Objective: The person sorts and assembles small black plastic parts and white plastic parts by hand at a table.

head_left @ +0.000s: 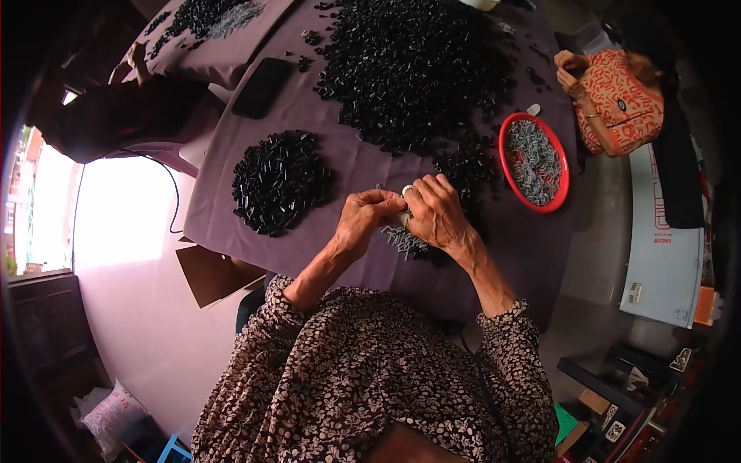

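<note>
Bright window, pale floor.

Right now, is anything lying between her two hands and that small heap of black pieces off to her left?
Nothing visible. Between the left hand, joined with the right hand over some small grey pieces, and the small black heap there is only bare purple cloth. The dark phone lies farther away, beyond the heap.

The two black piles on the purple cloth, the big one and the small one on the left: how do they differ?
The big pile sprawls wide with ragged edges across the far part of the cloth; the small pile is compact and roundish. The big pile trails toward the red tray and the hands; the small pile lies apart, left of the left hand. Both hold small black pieces.
</note>
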The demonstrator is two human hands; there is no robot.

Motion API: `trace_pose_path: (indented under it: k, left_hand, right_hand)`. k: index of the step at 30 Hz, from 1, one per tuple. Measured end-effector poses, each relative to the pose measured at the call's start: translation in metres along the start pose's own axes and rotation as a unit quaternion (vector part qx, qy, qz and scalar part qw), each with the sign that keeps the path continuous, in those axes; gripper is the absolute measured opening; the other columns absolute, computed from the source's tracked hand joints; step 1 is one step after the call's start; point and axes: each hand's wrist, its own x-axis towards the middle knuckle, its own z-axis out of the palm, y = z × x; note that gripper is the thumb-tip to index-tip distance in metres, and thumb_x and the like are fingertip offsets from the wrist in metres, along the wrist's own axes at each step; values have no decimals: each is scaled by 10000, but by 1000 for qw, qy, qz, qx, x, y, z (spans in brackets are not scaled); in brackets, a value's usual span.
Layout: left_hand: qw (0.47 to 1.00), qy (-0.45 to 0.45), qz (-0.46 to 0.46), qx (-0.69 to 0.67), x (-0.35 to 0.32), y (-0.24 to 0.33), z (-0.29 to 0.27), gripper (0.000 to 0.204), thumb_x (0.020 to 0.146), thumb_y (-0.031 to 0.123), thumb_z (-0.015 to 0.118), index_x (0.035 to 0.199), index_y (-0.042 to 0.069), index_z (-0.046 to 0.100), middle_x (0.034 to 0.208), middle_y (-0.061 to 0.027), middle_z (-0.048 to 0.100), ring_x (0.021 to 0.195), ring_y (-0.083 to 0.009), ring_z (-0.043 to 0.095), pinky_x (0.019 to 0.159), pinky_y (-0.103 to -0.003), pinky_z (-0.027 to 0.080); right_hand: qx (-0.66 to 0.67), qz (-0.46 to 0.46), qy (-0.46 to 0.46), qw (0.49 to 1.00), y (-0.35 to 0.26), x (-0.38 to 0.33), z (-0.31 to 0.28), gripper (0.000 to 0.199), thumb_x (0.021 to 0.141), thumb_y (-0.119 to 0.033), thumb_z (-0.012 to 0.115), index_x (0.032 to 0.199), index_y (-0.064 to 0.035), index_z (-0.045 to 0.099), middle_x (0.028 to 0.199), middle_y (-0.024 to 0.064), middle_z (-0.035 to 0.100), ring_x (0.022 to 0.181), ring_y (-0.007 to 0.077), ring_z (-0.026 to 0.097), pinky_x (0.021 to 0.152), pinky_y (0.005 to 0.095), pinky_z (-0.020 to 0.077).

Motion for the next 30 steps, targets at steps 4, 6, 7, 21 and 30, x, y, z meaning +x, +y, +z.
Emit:
trace_pose_path:
  k: [4, 6, 7, 21, 30]
  left_hand:
    - [1000, -4, 4, 16, 1, 2, 3, 151, 798, 118, 607, 860, -20, 601, 791, -65, 614, 727, -130, 577, 712, -254, 460]
    - [1000, -1, -11, 14, -1, 0, 4, 147, 794, 105, 601, 873, -20, 599, 789, -67, 616, 723, -136, 584, 700, -256, 467]
    - [1000, -2, -19, 13, -2, -1, 3, 147, 794, 105, 601, 873, -20, 599, 789, -67, 616, 723, -136, 584, 700, -256, 467]
    - [985, -98, -47, 136, -11, 0, 2, 145, 763, 106, 603, 807, -31, 609, 740, -74, 611, 695, -137, 579, 668, -250, 463]
    - [896, 148, 188, 374, -12, 34, -56, 191, 754, 118, 632, 888, -18, 644, 752, -83, 643, 688, -129, 604, 641, -242, 478]
  right_hand:
    - [31, -3, -18, 999, 5, -3, -1, 143, 629, -119, 609, 613, -51, 484, 621, 77, 497, 613, 226, 502, 592, 337, 391]
    - [37, -12, -31, 999, 7, -5, -2, 139, 622, -114, 605, 610, -52, 481, 619, 77, 494, 614, 227, 502, 592, 340, 393]
    - [41, -26, -40, 998, 8, -6, -1, 136, 615, -108, 601, 607, -52, 478, 617, 78, 491, 615, 229, 502, 591, 342, 395]
    - [112, -71, 11, 991, 4, -33, 7, 246, 586, -103, 639, 556, -52, 401, 546, 66, 396, 514, 220, 445, 474, 331, 318]
    - [116, 151, -14, 982, 52, -7, 16, 228, 734, -161, 675, 883, -3, 604, 816, 140, 621, 677, 282, 606, 591, 342, 482]
